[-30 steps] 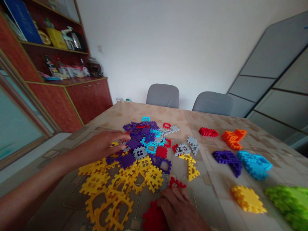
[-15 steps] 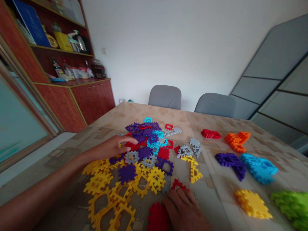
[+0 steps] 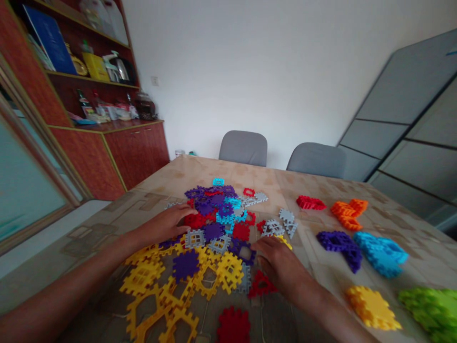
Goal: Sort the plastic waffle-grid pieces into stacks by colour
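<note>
My left hand (image 3: 173, 223) is at the left side of a mixed heap of plastic interlocking pieces. Its thumb and fingers are apart around the edge of a red piece (image 3: 194, 220), and whether they touch it I cannot tell. My right hand (image 3: 282, 261) reaches over the heap's right side, fingers stretched toward a purple frame piece (image 3: 249, 258) and thumb apart. A red triangular piece (image 3: 262, 284) lies under its near side. In front, a red square piece (image 3: 233, 325) lies flat. Grey window pieces (image 3: 195, 238) and a purple square (image 3: 186, 265) sit between the hands.
Yellow pieces (image 3: 143, 276) spread across the near left. On the right stand sorted stacks: red (image 3: 310, 203), orange (image 3: 348, 212), purple (image 3: 339, 245), blue (image 3: 381, 252), yellow (image 3: 373, 307) and green (image 3: 430, 309). Two grey chairs (image 3: 243, 147) stand behind the table.
My right hand has moved forward from the red pieces at the front to beside the purple frame piece, uncovering the red square and triangle. My left hand has shifted slightly left.
</note>
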Demonstrator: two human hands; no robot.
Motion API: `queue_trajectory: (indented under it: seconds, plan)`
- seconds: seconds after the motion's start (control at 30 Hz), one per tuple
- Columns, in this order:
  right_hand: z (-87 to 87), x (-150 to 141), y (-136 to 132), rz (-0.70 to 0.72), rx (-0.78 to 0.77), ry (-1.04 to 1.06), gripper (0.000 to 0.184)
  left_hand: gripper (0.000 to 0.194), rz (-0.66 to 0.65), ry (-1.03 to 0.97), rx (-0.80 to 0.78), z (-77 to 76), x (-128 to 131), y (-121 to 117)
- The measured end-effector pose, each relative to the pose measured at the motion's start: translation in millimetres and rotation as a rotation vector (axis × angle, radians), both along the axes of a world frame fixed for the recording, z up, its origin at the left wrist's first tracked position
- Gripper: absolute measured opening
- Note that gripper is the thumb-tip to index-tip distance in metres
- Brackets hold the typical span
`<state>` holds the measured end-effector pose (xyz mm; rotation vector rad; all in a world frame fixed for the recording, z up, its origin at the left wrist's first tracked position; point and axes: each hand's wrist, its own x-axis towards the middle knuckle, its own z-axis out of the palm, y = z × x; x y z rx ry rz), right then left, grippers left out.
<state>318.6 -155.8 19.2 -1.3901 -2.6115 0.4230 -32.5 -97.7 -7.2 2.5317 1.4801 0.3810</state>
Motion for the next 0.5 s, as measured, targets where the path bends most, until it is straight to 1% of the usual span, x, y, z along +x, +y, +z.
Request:
queue_trajectory:
  seconds: [0.13, 0.23, 0.27, 0.33, 0.4, 0.43, 0.5]
  plan:
    - [-5.5, -12, 40, -0.004, 0.029, -0.058, 0.020, 0.034, 0.025, 0.031, 0.049, 0.7, 2, 0]
    - [-14.4, -19, 61, 0.021, 0.025, -0.071, 0.031, 0.033, 0.020, 0.044, 0.077, 9.9, 11, -9]
    - [-17.1, -20, 66, 0.028, 0.021, -0.076, 0.035, 0.033, 0.009, 0.043, 0.082, 14.8, 18, -16]
    - [-20.9, -21, 74, 0.045, 0.007, -0.085, 0.038, 0.033, -0.037, 0.035, 0.068, 26.3, 36, -37]
    - [-22.0, -20, 78, 0.068, -0.013, -0.087, 0.037, 0.035, -0.157, 0.009, -0.011, 37.6, 59, -64]
    - [-21.6, -19, 80, 0.079, -0.023, -0.086, 0.036, 0.040, -0.209, 0.009, -0.071, 42.1, 72, -78]
    - [-19.8, -17, 82, 0.094, -0.037, -0.087, 0.035, 0.063, -0.312, 0.008, -0.173, 47.3, 97, -104]
